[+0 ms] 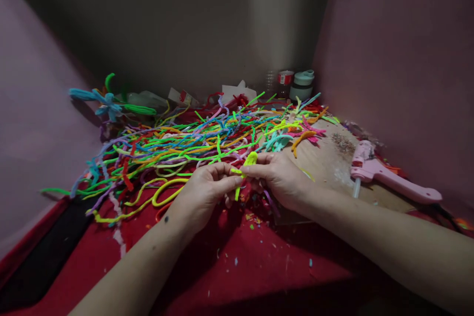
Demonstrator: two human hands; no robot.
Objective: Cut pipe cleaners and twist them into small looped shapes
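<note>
A grey wall rises at the back, with a pinkish panel on the left and another on the right. Between them lies a desk covered in red, its near part in shadow and sprinkled with tiny coloured scraps too many to count.

The largest thing on it is one tangled heap of fuzzy strands in green, yellow, blue, orange, purple and red; the strands overlap too much to number. One brown board lies to the right of the heap, partly under its edge, and one black strip runs along the left side. One pink glue gun rests on its side at the board's right, its clear stick pointing toward the near edge. One blue flower-like shape stands out at the heap's far left. At the back are one cup with a pale green lid and, just beside it, one container with a red band.

Two hands meet in front of the heap. The smallest thing told here, a yellow fuzzy piece, is between them: the left hand pinches its short end between thumb and finger, while the right hand grips it by the base of its rounded part, which points up and away.
</note>
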